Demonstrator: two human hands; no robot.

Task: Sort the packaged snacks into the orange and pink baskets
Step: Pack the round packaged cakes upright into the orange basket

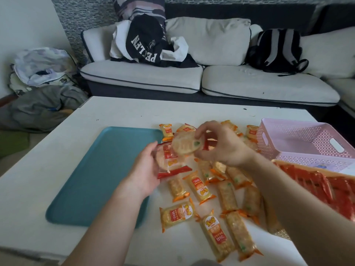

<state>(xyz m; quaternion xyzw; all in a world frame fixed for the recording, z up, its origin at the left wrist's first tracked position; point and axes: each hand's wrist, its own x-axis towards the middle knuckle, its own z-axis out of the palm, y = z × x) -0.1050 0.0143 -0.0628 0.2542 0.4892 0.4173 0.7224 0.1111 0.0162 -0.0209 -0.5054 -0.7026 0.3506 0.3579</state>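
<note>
**Two packs in hand, both baskets to the right**

Head view. Our right hand [221, 148] hangs above the middle of the table [57, 150]. Its thumb and fingertips are closed in a pinch on a round pack [184, 146] of pale crackers with a green fleck, and some red wrapper shows just beside the thumb. The pack's long axis runs roughly left to right, tilted down toward the left. Our left hand [148, 169] sits just below and left of it, near the right edge of the teal tray [96, 179]. Its fingers are curled round a red-ended pack [169, 160] that touches the round one.

Both baskets stand along the table's right edge. The pink basket [288, 143] is at the far right corner, and the orange basket [307, 167] is nearer us, with red wrappers lying in it. From the pinching fingers the baskets lie to the right, so the right hand is the nearer one. We judge that the red-wrapped packs belong in the orange basket. The long packs [199, 187] with orange ends lie scattered between the tray and the baskets, most with their long axes running near to far.

On several of these we read "151亿", upside down to us; the rest of the print is too small to read. On the sofa [249, 83] beyond the far edge, a dark jacket [146, 43] shows "PECLEN", also inverted.
</note>
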